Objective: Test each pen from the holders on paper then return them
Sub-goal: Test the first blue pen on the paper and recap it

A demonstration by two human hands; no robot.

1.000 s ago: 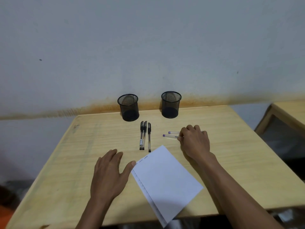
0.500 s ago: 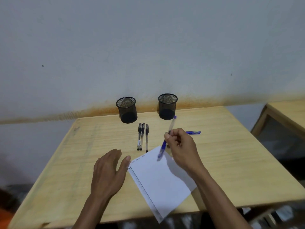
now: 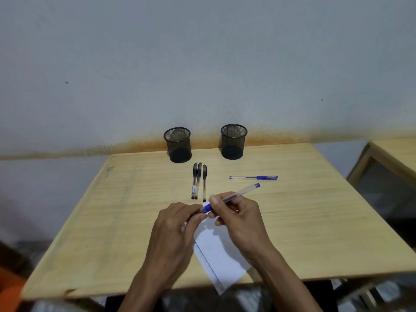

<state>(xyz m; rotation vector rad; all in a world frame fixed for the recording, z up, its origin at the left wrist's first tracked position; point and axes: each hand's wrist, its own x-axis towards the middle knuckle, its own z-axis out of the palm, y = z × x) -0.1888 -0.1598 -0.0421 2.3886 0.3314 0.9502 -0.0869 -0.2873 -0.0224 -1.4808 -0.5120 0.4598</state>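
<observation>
One blue pen [image 3: 234,195] sits in our hands above the near paper [image 3: 219,251], cap end about to come off.
Our right hand [image 3: 239,218] curls round the barrel while our left hand [image 3: 177,224] pinches the cap end; a hard tug could fling the cap or skid the sheet. Further out lie another blue pen [image 3: 253,177], three black pens [image 3: 199,181] and two mesh holders [image 3: 178,144]. We can read no lettering.

Both hands, right hand [image 3: 242,218] and left hand [image 3: 174,230], hold blue pen [image 3: 234,194] over paper [image 3: 219,255]. Two holders [image 3: 177,145] near tabletop's far edge. Three black pens [image 3: 199,180] lie before them.
</observation>
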